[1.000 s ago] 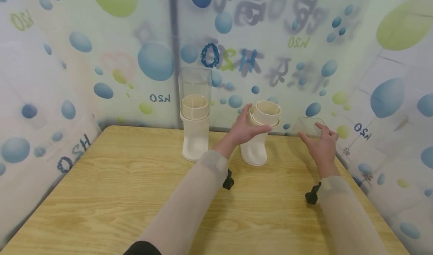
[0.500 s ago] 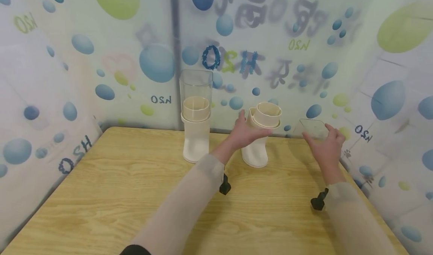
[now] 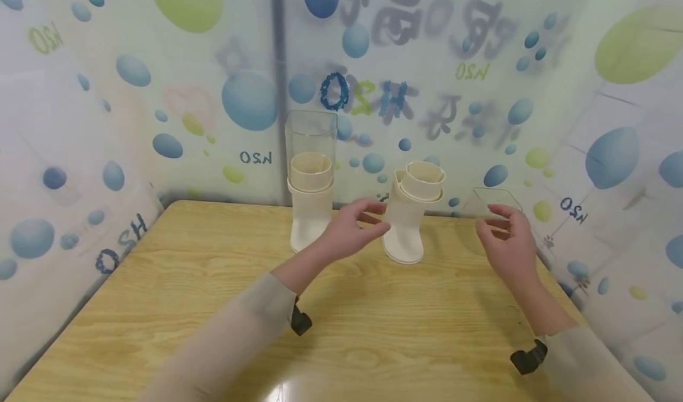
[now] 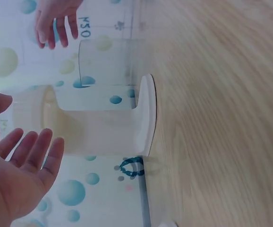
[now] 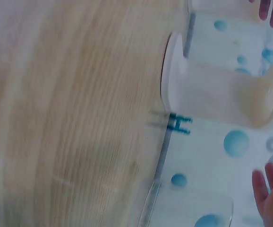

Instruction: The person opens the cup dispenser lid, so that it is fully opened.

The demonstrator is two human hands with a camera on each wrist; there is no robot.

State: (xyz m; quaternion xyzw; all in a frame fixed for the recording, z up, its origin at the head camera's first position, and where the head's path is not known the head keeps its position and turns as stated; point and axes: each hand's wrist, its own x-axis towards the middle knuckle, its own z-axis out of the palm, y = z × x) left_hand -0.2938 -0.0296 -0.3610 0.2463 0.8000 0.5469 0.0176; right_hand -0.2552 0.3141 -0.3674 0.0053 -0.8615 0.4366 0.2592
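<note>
Head view: even, diffuse, moderately bright light recorded. Glare caught on the table (image 3: 384,325) at the lower edge; soft shadows cast beneath both sleeves (image 3: 229,337). Clear box (image 3: 497,196) barely resolved against the wall (image 3: 213,40). Wide-angle stretch seen towards the margins. Left wrist view: wood grain smeared. Right wrist view: dimmer, hazy, softly focused.

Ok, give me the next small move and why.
Perhaps bring the left hand to the clear container on the left cream stand: the hand holds nothing, and that container is mounted, while the other clear container stands on the table, off the right cream stand.
</note>
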